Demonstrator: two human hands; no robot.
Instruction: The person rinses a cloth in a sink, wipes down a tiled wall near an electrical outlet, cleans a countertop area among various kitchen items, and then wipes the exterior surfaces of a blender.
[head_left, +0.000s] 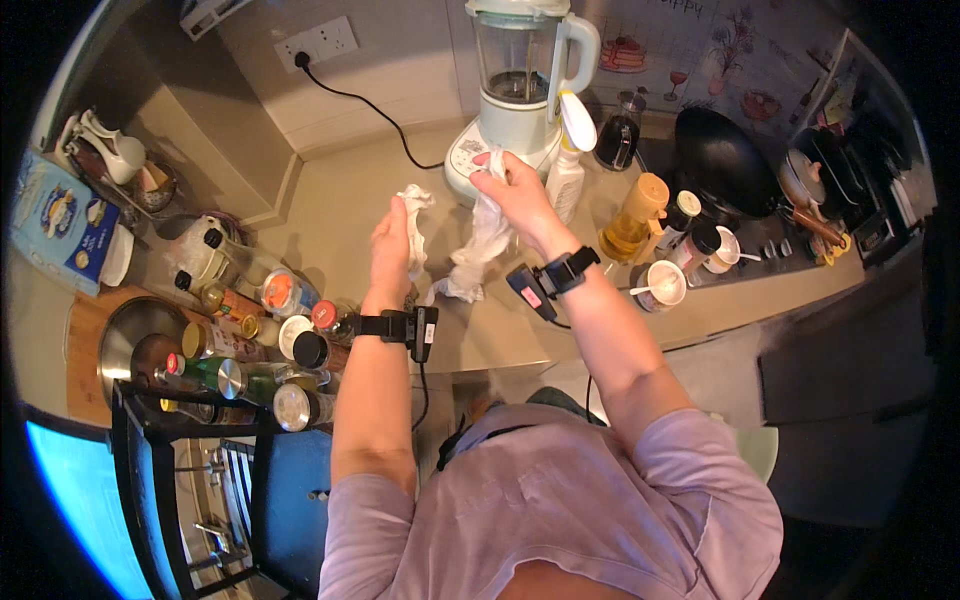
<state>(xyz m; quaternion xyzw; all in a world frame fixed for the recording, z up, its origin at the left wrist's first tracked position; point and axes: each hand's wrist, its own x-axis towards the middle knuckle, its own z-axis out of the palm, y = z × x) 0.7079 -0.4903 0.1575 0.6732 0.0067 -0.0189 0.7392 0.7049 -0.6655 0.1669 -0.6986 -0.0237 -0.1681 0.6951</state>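
Observation:
My left hand (390, 247) grips a crumpled white wipe (417, 232), which sticks out past the thumb side. From my right hand (517, 195), pinched between thumb and fingers, a longer twisted white wipe (478, 247) hangs down over the beige countertop (345, 187). Whether the two wipes are joined I cannot tell. Just beyond my right hand stands a blender (517, 82) with a pale green base and a clear jug. A white spray bottle (566, 180) with a yellow-trimmed head is right beside that hand.
Jars and bottles (247, 345) crowd the left counter, by a steel bowl (146, 337) and a blue tissue pack (64, 225). An oil jug (634, 221), open seasoning cups (664, 283) and a black wok (724, 161) stand right. The power cord (367, 105) runs behind.

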